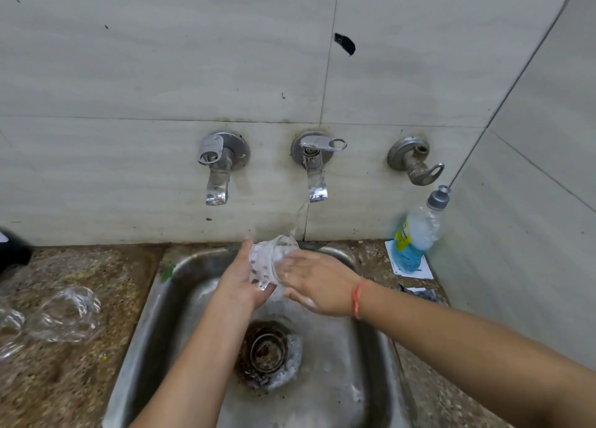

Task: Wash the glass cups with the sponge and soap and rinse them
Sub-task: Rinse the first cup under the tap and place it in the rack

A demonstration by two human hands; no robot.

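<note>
Glass cup point(272, 260): tilted over sink point(145, 314), under running middle tap point(314, 169). Left hand point(240, 282) clasped round it; right hand point(319, 285) straight-fingered against its side. Soap bottle point(416, 234): bench, back right corner.

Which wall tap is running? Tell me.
The middle tap: water streams from its spout into the glass cup; the left tap and right tap show no flow.

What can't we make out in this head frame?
All head view.
- Cups on left counter: blurred, count unclear.
- Black object: cut off by left edge.
- Bottle label: too small to read.
- Fingers of the left hand: mostly hidden under the cup.
- Dark item on right counter: too small to identify.
</note>
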